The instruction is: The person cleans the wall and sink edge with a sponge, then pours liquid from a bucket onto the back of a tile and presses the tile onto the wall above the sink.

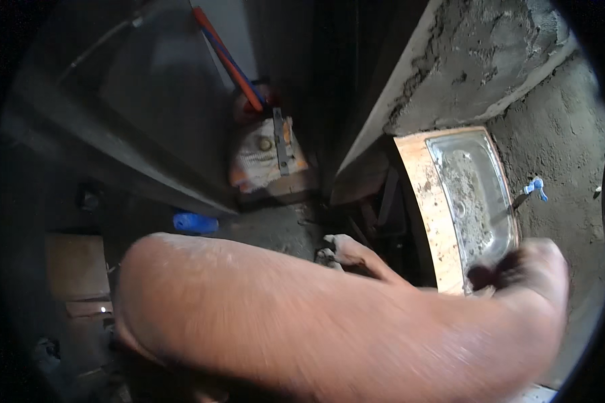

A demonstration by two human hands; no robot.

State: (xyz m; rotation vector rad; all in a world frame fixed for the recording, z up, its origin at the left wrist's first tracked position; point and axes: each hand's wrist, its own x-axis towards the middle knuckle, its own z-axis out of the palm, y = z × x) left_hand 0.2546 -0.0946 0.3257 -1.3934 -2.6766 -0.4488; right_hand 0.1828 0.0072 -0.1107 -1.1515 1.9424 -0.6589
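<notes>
My left forearm crosses the lower view. My left hand (pixel 521 265), blurred, bends over the near end of a steel sink (pixel 474 191), smeared with grey material and set in pale plywood (pixel 420 178); its fingers are too shadowed to read. Behind that forearm, my dusty right hand (pixel 349 252) is left of the sink, with curled fingers around something grey that I cannot make out. A blue-handled valve (pixel 534 188) projects from the rough mortar wall just right of the sink.
Concrete walls (pixel 430 67) enclose the space. Ahead, a grey level (pixel 281 144) lies on a cluttered low stack (pixel 252 168), beside a long orange-and-blue tool (pixel 228 60). A blue object (pixel 195 222) and cardboard-coloured board (pixel 74 265) lie at the left.
</notes>
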